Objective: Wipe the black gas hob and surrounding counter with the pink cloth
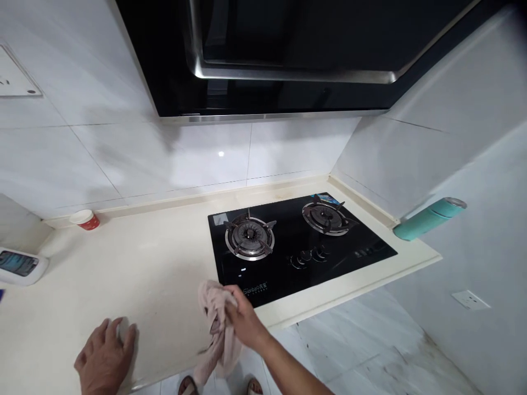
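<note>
Right hand (244,319), angled leftward, clutches a pinkish cloth (216,305); the left hand (106,354) rests palm-down, unclenched, on the countertop (168,274).

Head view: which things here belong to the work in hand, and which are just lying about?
In use, it seems:
- cloth, gripped in the right hand
- countertop, under the left hand
- gas hob, beside the cloth

Apparently just lying about:
- red-and-white cup
- green bottle
- white device with a screen
</note>
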The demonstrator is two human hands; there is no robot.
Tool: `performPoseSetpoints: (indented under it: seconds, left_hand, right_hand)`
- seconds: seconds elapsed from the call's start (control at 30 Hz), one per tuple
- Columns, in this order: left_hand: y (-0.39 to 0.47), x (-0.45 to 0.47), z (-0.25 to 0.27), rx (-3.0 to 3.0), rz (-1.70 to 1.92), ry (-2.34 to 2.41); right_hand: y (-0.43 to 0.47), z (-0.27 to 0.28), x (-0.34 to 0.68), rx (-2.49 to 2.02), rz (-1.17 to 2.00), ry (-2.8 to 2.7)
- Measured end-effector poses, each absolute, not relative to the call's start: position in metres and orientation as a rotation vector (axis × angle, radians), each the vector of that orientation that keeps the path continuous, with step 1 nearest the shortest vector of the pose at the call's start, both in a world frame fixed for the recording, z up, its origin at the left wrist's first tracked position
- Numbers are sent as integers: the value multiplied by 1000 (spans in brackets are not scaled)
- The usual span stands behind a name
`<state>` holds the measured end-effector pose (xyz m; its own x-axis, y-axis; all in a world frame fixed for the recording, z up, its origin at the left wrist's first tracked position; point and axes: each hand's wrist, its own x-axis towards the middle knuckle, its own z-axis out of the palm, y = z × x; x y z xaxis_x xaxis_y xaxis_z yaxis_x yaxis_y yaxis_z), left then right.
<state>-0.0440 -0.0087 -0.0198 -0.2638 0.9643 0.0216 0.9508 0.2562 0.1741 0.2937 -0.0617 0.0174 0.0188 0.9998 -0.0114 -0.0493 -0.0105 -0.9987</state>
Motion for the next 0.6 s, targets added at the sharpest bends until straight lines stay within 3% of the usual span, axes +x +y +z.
performPoseSetpoints:
  seconds: [0.1,0.3,0.43,0.6]
  left_hand:
    - [-9,-44,-20,1860,239,2419]
    - [-10,-43,-20,1873,246,2429]
    - [-10,-45,-23,1874,252,2435]
    - [-10,-46,-24,1885,244,2434]
  right_hand:
    - [-54,24,343,-1289,1173,-1114]
    - [-71,3,370,-1737,471,-1123]
    - [-72,-11,324,-1927,486,-1681]
    - [-43,-17,295,-2130,489,-1792]
